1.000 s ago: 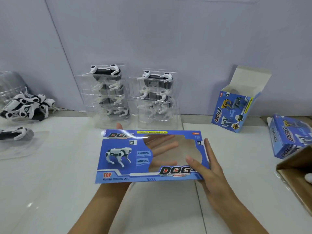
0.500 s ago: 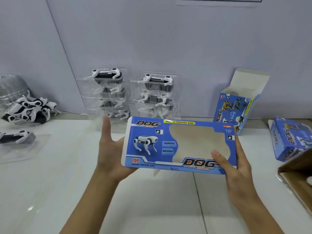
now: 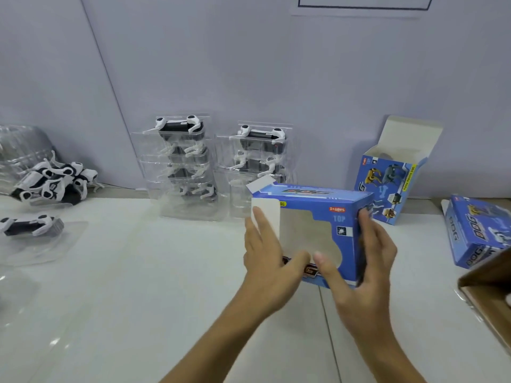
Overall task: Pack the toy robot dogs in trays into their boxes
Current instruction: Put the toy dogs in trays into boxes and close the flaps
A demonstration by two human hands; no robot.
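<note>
A: Where was the box?
B: Blue box (image 3: 329,217) sat centre frame over the white table (image 3: 138,272), both hands on it.
A: Fingers?
B: Left hand (image 3: 269,261) gripped the white flap end; right hand (image 3: 367,261) clamped the right end. Trayed dogs (image 3: 179,167) stood behind, upper centre.

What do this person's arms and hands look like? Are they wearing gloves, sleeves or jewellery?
Both the left hand and right hand are bare: no gloves, rings, watch or bracelets show. The forearms are uncovered too, with no sleeve in view. Fingernails look short and unpainted.
</note>
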